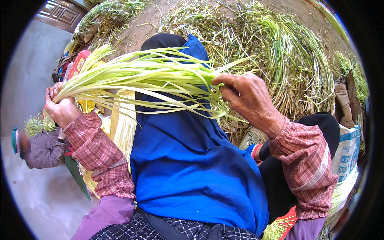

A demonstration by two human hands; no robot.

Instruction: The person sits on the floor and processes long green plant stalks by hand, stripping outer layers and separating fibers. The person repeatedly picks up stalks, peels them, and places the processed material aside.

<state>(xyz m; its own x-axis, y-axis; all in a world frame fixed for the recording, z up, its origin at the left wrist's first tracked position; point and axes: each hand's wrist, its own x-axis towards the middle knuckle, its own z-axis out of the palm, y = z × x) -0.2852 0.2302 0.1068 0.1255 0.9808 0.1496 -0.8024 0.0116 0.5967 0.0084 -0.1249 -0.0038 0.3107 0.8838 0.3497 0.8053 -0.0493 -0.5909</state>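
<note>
A bunch of long pale yellow-green leafy stalks [150,73], perhaps garlic chives, stretches sideways above a blue apron [192,156]. My left hand [62,105] is closed around the whitish stalk end at the bunch's left. At the other end, my right hand [250,97] pinches leaf tips between thumb and fingers; some leaves hang loose below it. Both forearms wear pink plaid sleeve covers. Beside the apron's left edge lie paler stalks [124,129] on yellowish material.
Heaps of green and dried stalks [282,60] cover the ground ahead and right. A printed white-and-blue sack [348,153] stands at right. Another person [45,147] sits at left. A red patterned item [78,63] lies behind my left hand. A brown panelled door [61,13] is upper left.
</note>
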